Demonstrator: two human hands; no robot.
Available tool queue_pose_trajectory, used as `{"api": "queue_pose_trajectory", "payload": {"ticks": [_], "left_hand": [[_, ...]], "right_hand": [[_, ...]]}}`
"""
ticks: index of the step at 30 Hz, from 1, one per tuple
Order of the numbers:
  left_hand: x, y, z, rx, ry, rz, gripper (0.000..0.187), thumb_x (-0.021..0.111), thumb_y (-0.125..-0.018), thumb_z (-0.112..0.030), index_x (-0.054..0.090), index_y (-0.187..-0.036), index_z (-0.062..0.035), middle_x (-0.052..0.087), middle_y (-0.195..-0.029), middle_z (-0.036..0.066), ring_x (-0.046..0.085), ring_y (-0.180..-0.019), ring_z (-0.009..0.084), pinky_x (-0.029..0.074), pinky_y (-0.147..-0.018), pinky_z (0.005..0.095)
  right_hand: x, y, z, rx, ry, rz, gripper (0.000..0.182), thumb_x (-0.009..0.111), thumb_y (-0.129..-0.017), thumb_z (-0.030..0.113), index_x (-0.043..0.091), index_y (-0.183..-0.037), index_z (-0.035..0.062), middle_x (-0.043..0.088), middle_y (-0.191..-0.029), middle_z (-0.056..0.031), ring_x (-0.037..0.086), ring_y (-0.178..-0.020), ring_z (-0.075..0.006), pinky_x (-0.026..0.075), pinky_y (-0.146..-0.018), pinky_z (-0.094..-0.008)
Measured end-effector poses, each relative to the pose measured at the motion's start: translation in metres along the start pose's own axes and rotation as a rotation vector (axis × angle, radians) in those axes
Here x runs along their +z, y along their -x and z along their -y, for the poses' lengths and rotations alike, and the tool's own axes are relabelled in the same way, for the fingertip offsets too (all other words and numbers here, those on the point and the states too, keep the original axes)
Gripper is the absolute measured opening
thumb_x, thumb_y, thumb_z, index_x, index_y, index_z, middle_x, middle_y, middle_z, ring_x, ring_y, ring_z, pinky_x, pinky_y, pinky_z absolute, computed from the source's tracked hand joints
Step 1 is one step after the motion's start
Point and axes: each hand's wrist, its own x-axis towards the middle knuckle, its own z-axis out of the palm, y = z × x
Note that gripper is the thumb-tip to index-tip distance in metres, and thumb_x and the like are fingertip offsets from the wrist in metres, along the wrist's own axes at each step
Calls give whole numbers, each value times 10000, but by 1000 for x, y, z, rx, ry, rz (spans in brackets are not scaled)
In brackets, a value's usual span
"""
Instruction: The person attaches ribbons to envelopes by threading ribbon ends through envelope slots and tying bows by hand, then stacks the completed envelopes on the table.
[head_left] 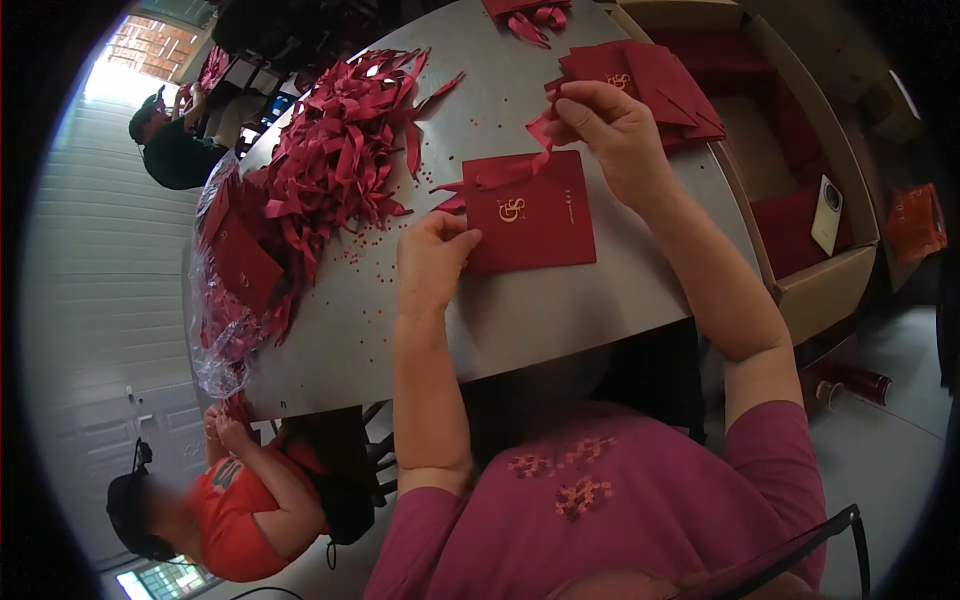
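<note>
A dark red paper gift bag (545,235) with gold lettering lies on the metal table in front of me. My left hand (432,258) pinches its left edge between thumb and fingers. Above the bag's right upper corner, my right hand (612,130) is closed on a red ribbon (540,140), which trails down across the top of the bag. Beyond my right hand lies a stack of similar red bags (680,90). A large heap of red ribbons (340,140) spreads over the table to the left of the bag.
The round metal table (400,330) has small red bits scattered on it. A cardboard box (825,290) at the right holds red items and a phone (827,215). Clear plastic wrap (215,340) covers bags at the left. Two people (260,500) work nearby.
</note>
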Motion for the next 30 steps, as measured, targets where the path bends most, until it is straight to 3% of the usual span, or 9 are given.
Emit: {"api": "queue_pose_trajectory", "payload": {"ticks": [1,3,5,8,12,17,21,23,30], "left_hand": [[-1,-2,1,-45,226,39,105,730,-791,-51,658,-856,-11,629,-707,19,539,-567,83,399,-494,236],[-3,-4,0,-72,361,90,98,716,-803,-30,639,-864,-27,599,-695,-2,502,-545,62,352,-463,216],[-5,-7,-3,-104,497,138,105,702,-815,-8,621,-873,-43,570,-683,-23,465,-523,41,304,-433,196],[-9,-13,-9,-203,654,233,114,677,-828,15,605,-886,-51,551,-677,-24,435,-499,37,273,-409,188],[-11,-24,-8,-261,756,357,174,663,-825,34,588,-953,-57,553,-717,-20,418,-490,40,275,-421,183],[-13,-26,-10,-239,747,459,237,641,-807,69,575,-988,-69,539,-732,-27,389,-483,33,273,-430,178],[-16,-26,-6,-207,775,555,272,629,-785,89,570,-1004,-62,556,-760,-21,380,-479,28,274,-433,171],[-15,-25,-6,-202,786,566,276,626,-782,90,568,-1009,-56,566,-775,-17,379,-479,25,274,-433,169],[-15,-18,-13,-152,752,598,300,606,-769,85,561,-1041,-33,591,-840,-3,400,-493,19,281,-441,163]], "right_hand": [[-2,1,1,-70,171,17,155,632,-918,49,649,-1054,-23,681,-1004,-79,655,-811,-119,524,-727,-229],[5,10,-3,-158,519,218,118,649,-891,19,675,-1003,-8,692,-960,-51,625,-776,-112,500,-722,-232],[8,16,-16,-195,556,317,111,677,-859,41,683,-960,-6,697,-901,-59,622,-788,-118,493,-737,-252],[13,23,-25,26,719,422,140,694,-837,90,680,-924,-18,689,-860,-89,621,-794,-129,497,-756,-287],[12,23,-35,-9,753,397,131,686,-845,76,662,-934,-16,686,-844,-85,611,-745,-124,501,-706,-288],[14,20,-27,305,630,404,104,669,-861,58,616,-938,11,631,-793,-40,573,-658,-83,489,-592,-252],[12,18,-30,323,601,426,86,661,-869,60,620,-930,16,612,-797,-26,567,-659,-77,494,-594,-242],[12,19,-34,241,560,392,97,669,-850,86,630,-897,10,617,-705,-81,609,-585,-132,496,-580,-298],[13,17,-35,263,511,446,80,655,-856,68,622,-897,7,612,-715,-70,585,-581,-123,487,-578,-290]]}}
